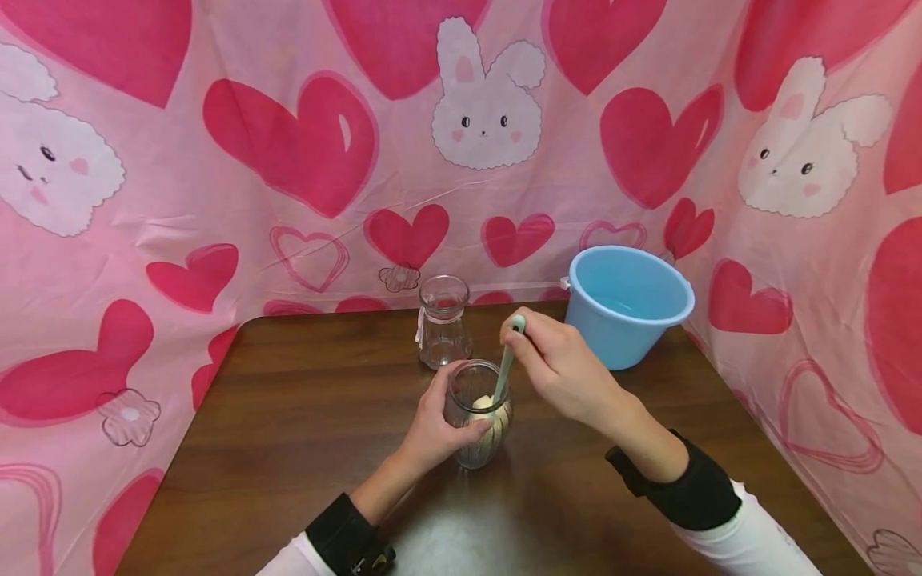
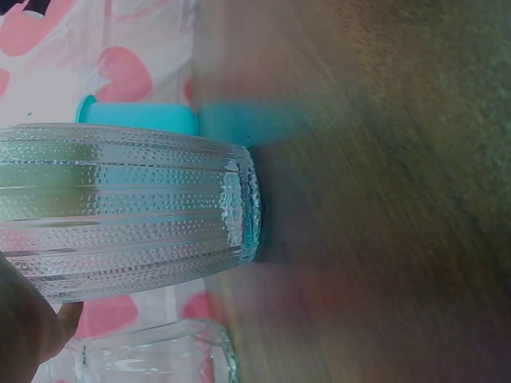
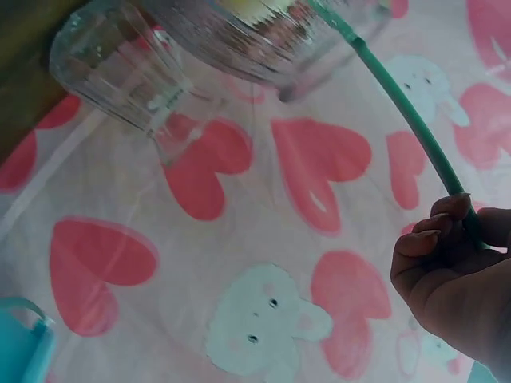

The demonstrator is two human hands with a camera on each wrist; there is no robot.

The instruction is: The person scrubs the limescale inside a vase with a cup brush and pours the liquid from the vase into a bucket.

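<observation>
A clear ribbed glass jar [image 1: 473, 458] is upright near the middle of the table, its mouth toward the head camera. My left hand [image 1: 438, 428] grips its side, thumb across the front and fingers behind. Inside the jar is the pale yellow head of a green-handled cup brush [image 1: 507, 364]. With curled fingers and thumb, my right hand [image 1: 569, 368] holds the upper end of that handle, above the rim. The left wrist view shows the jar's dotted glass wall [image 2: 160, 207] close up; whether its base touches the table, I cannot tell.
Behind the jar stands a clear glass vase [image 1: 441, 344] with a pale ribbon at its neck. A light blue bucket [image 1: 623, 340] is at the back right of the brown wooden table [image 1: 310, 432]. Pink cloth [image 1: 403, 176] with hearts and rabbits hangs around the table.
</observation>
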